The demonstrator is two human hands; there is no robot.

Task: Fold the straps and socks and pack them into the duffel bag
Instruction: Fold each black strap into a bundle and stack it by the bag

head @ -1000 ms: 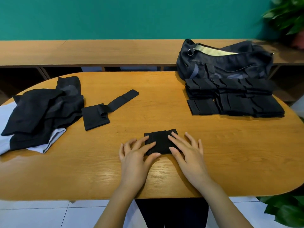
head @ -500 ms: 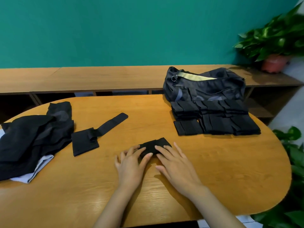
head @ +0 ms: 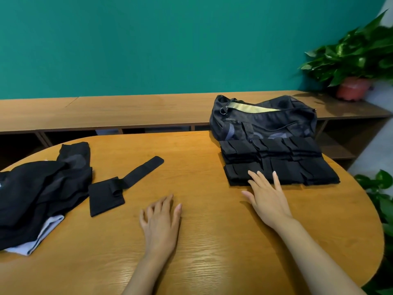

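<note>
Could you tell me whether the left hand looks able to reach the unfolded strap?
Probably yes: the left hand is open and holds nothing, and only bare table lies between it and the unfolded strap to its left.

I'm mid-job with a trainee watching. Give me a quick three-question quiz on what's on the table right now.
1. True or false: the bag is unzipped.
2. The right hand touches: A) the bag, B) the folded stack, C) nothing.
3. Fill in: the unfolded strap lies nearer the ___ hand.
Key: 1 true; 2 B; 3 left hand.
</note>
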